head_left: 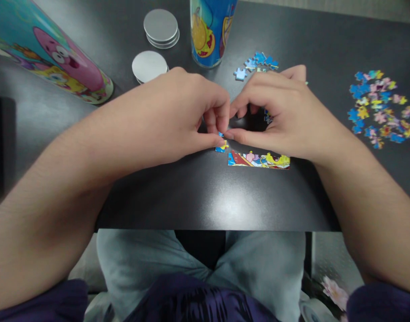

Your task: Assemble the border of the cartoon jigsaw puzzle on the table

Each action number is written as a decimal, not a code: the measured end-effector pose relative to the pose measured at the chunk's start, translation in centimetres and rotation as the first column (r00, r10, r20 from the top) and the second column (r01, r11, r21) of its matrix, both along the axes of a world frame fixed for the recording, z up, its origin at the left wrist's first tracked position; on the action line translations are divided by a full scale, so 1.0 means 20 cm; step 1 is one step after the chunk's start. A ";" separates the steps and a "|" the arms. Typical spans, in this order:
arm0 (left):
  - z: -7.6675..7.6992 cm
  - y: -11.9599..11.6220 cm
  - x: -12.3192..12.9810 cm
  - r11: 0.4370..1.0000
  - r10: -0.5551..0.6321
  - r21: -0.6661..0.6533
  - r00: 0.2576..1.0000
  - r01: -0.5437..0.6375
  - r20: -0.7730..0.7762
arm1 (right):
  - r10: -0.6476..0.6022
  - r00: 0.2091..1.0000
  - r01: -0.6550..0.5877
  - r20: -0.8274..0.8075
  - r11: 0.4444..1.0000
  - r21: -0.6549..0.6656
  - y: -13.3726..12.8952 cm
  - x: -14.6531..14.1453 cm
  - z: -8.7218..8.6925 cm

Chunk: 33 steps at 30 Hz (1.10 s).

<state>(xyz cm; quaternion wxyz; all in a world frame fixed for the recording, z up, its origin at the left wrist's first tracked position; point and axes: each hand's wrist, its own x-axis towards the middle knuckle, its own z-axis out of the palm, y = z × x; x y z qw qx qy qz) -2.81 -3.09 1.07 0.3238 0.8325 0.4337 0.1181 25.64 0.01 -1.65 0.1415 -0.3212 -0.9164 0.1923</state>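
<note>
Table: dark grey, smooth surface (178,197), with a bright patch of glare near the front edge.
Left hand (191,109): grip narrow, thumb and fingertips closed on a small blue-and-yellow jigsaw section (221,148); the number of pieces in it is partly hidden.
Right hand (275,107): thumb tip just beside that same section; index fingertip partly behind the left fingers, so cannot tell whether this grip holds anything.
Joined jigsaw strip (258,161): flat on the table, just below the right hand; straight lower edge, knobs along the top.
Blue jigsaw pieces (240,74): loose, beyond the right hand, partly covered by it.
Mixed jigsaw pile (380,117): spread at far right, well apart from the strip.
Canisters: blue cartoon canister (207,38) beyond the hands; pink-starfish canister (73,67) at upper left.
Silver discs (160,24): between the canisters.
</note>
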 end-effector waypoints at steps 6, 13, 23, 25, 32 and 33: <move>0.01 0.00 0.00 0.999 0.012 0.047 0.999 -0.010 -0.038 | -0.001 1.000 0.001 -0.006 1.000 0.007 0.01 0.00 -0.01; 0.05 0.01 -0.01 0.992 0.098 0.092 0.985 -0.085 -0.142 | 0.020 0.998 -0.016 -0.057 0.997 0.080 0.02 0.02 -0.05; -0.03 0.03 -0.05 0.998 0.044 0.050 0.992 -0.038 -0.122 | -0.013 0.998 0.022 -0.067 0.992 0.126 0.01 0.02 -0.06; -0.04 0.03 -0.06 0.998 0.019 0.063 0.991 -0.011 -0.129 | -0.023 0.997 0.031 -0.068 0.992 0.126 0.01 0.02 -0.06; -0.03 0.02 -0.05 0.999 0.030 0.036 0.993 -0.027 -0.112 | -0.102 0.995 0.101 0.020 0.995 0.019 -0.02 -0.03 0.02; -0.03 0.02 -0.05 0.998 0.043 0.043 0.993 -0.038 -0.110 | -0.106 0.994 0.106 0.037 0.994 0.004 -0.03 -0.03 0.03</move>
